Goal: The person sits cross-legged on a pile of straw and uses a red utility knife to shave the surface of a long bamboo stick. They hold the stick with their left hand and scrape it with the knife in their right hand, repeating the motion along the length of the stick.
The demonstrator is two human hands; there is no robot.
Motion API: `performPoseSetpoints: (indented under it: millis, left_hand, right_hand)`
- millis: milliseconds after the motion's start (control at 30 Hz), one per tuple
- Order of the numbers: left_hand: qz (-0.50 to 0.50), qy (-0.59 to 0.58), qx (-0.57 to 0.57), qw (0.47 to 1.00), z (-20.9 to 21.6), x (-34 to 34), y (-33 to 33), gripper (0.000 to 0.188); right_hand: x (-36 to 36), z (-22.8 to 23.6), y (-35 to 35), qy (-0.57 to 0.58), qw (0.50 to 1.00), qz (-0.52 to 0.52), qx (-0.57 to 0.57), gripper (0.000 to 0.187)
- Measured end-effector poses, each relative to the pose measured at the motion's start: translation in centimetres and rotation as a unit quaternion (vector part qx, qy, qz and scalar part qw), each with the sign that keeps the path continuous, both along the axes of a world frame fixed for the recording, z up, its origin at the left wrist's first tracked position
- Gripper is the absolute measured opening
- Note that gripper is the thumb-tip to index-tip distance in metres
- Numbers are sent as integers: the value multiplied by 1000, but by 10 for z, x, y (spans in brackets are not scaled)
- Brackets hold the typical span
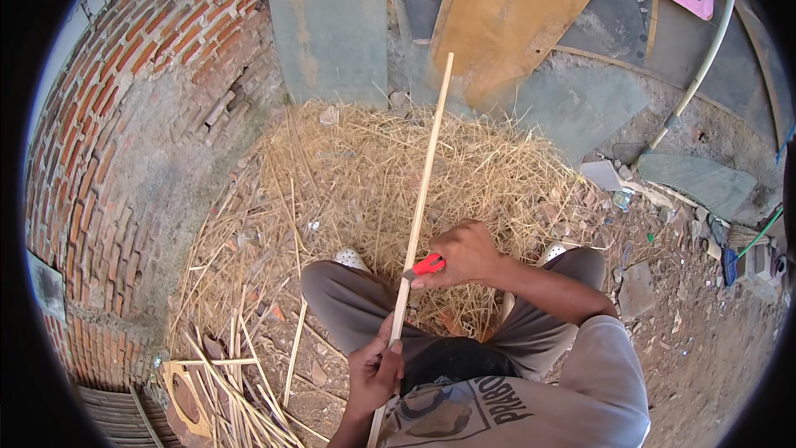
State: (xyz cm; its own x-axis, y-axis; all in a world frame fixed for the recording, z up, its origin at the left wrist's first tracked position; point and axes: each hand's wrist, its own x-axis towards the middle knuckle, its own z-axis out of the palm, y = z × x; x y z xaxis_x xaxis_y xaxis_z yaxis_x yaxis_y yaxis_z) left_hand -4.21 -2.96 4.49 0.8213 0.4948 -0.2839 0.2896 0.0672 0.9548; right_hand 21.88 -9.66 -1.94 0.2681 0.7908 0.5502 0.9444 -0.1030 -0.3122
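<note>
A long, pale strip of wood or bamboo (428,162) runs from beside my body up and away over my lap. My left hand (375,369) is closed around its near part, the thumb lying along it. Farther up, my right hand (467,254) grips a red-handled knife (429,264). The knife's dark blade touches the strip just above my left knee's inner side. Part of the blade is hidden behind the strip and my fingers. My bent legs (348,294) lie to either side of the strip.
Straw-like shavings (356,166) cover the ground ahead. Loose pale strips (236,394) lie in a heap at lower left, near a brick wall (91,199). Boards (327,33) lean at the back; a pale pipe (701,75) stands at right. Rubble (638,290) litters the right side.
</note>
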Motion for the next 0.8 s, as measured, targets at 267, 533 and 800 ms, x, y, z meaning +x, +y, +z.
performPoseSetpoints:
  millis: [267, 533, 800]
  left_hand:
    - [4, 15, 26, 1000, 2, 4, 0, 44]
    - [-10, 17, -26, 999, 1, -1, -2, 47]
    - [-26, -44, -31, 998, -21, -21, -8, 34]
  right_hand:
    - [9, -8, 11, -18, 999, 8, 43, 75]
    - [72, -17, 14, 96, 971, -176, -132, 82]
    - [115, -36, 5, 120, 950, -263, -116, 84]
